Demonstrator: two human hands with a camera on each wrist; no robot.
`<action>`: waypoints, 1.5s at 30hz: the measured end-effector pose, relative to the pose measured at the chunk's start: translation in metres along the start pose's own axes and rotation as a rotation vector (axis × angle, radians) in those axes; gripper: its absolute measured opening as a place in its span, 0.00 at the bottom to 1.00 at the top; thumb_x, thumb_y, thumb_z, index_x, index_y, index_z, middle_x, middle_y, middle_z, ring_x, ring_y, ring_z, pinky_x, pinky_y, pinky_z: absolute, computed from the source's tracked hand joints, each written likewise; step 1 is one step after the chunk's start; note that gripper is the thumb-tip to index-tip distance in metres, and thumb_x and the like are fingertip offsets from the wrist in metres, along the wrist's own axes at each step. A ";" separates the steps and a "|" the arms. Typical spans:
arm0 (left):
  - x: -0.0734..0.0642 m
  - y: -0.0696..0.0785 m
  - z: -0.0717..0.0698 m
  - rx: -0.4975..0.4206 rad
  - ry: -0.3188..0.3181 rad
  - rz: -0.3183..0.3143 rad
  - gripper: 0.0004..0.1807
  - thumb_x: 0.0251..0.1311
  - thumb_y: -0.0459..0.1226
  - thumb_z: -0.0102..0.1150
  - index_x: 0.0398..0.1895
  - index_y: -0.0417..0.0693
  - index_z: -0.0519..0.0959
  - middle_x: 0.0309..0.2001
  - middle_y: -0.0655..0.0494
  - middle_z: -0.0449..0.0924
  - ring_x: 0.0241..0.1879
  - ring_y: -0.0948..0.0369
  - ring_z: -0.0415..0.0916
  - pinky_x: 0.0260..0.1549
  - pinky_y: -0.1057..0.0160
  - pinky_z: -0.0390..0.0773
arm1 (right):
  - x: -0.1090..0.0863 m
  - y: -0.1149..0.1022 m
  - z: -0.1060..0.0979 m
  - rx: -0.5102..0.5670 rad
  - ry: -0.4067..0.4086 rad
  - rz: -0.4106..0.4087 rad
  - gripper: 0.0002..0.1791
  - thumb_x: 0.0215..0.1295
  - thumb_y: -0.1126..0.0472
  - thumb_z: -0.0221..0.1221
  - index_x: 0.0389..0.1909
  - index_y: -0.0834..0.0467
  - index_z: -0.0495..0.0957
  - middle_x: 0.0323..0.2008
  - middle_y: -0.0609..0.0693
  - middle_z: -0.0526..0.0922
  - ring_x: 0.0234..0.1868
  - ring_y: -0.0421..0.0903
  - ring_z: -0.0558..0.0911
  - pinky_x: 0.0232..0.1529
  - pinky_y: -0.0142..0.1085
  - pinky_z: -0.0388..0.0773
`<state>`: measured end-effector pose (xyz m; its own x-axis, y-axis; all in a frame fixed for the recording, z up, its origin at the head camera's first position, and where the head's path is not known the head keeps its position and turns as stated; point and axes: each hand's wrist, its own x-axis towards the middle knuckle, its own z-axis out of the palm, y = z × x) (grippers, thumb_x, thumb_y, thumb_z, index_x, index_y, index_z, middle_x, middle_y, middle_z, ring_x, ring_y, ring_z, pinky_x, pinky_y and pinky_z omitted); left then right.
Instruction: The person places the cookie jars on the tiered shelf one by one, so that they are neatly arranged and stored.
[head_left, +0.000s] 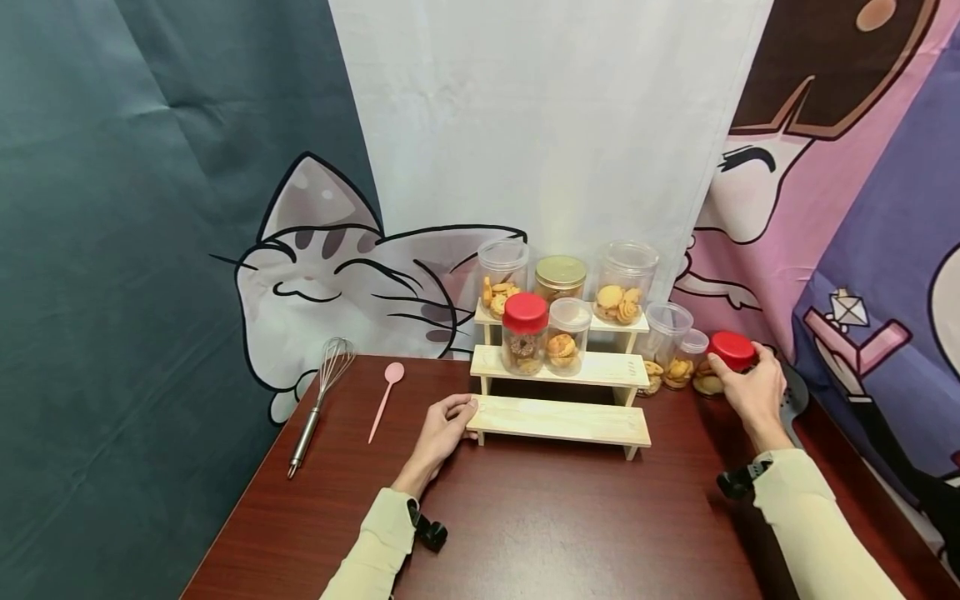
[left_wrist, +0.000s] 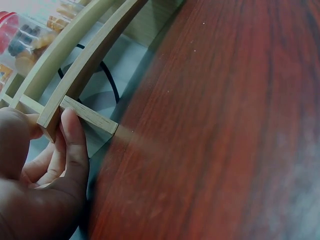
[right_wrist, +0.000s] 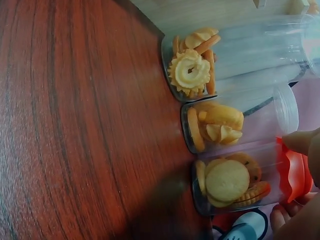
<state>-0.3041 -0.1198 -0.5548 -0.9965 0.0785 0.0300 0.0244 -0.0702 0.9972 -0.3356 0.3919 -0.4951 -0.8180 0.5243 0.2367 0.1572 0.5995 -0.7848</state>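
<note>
My left hand (head_left: 438, 433) pinches the left end of the lowest step of a three-tier wooden shelf stand (head_left: 562, 421). In the left wrist view, the thumb and fingers sit around the plank's end (left_wrist: 50, 112), beside its short leg. On the right, my right hand (head_left: 752, 393) grips the red lid (head_left: 732, 350) of a clear cookie jar. The right wrist view shows that jar's round cookies (right_wrist: 227, 180) through its wall, its base apparently on the table. A smaller clear-lidded jar (right_wrist: 220, 122) stands beside it, then a taller jar (right_wrist: 255, 57) next to the stand.
The middle tier holds a red-lidded jar (head_left: 524, 333) and a clear-lidded jar (head_left: 567, 337). Three jars, one a gold-lidded jar (head_left: 560, 275), stand on the top tier. A whisk (head_left: 318, 408) and pink spoon (head_left: 386, 400) lie left; a grey utensil (head_left: 795, 400) lies right.
</note>
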 end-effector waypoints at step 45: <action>-0.001 -0.001 -0.001 0.028 -0.010 0.014 0.23 0.79 0.38 0.62 0.66 0.27 0.78 0.54 0.31 0.85 0.33 0.63 0.84 0.31 0.68 0.89 | -0.058 -0.067 -0.046 0.254 0.184 -0.198 0.36 0.60 0.51 0.79 0.70 0.47 0.81 0.53 0.35 0.82 0.48 0.26 0.77 0.49 0.15 0.72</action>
<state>-0.3035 -0.1208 -0.5559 -0.9952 0.0877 0.0445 0.0408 -0.0436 0.9982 -0.2729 0.3487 -0.4296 -0.7017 0.5271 0.4794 -0.1558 0.5430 -0.8251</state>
